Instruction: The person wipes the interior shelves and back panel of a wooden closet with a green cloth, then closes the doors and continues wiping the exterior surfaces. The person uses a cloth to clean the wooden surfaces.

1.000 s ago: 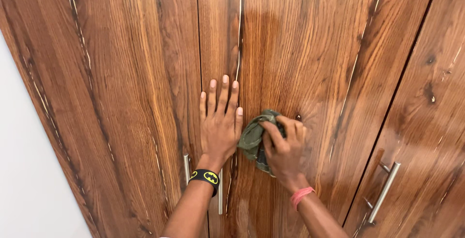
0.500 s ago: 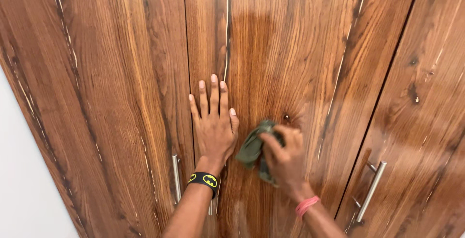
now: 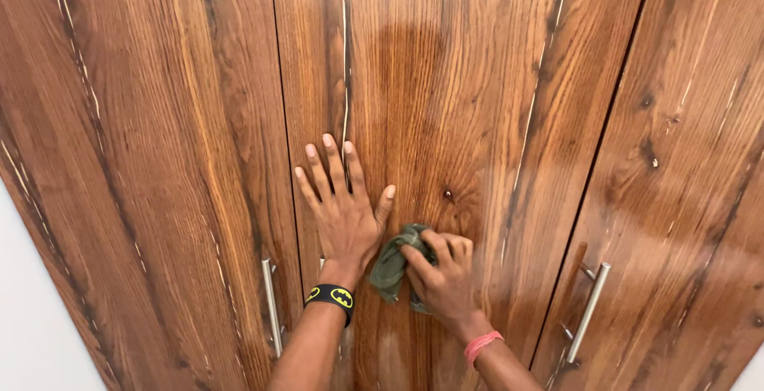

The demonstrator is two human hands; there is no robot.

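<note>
Since a moment ago the right hand (image 3: 444,280) has slid lower down the dark brown wooden wardrobe door (image 3: 446,105), carrying the crumpled olive-green cloth (image 3: 391,265) with it, and the left hand (image 3: 342,210) has come down a little too, so both now sit closer to the handles than before. The right hand's fingers are curled tight over the cloth, bunching it and pressing it flat to the wood just beside the left thumb; the left hand grips nothing, its palm flat and fingers spread on the same panel. Above the hands a broad patch of the wood looks darker and slightly glossy. The wardrobe front fills the view: tall panels with bold, streaky grain, pale flecks and small dark knots. A slim brushed-metal bar handle (image 3: 271,305) hangs on the door to the left, another (image 3: 587,311) on the right one. A black wristband (image 3: 331,298) with a yellow emblem circles the left wrist, a pink band (image 3: 482,345) the right.
</note>
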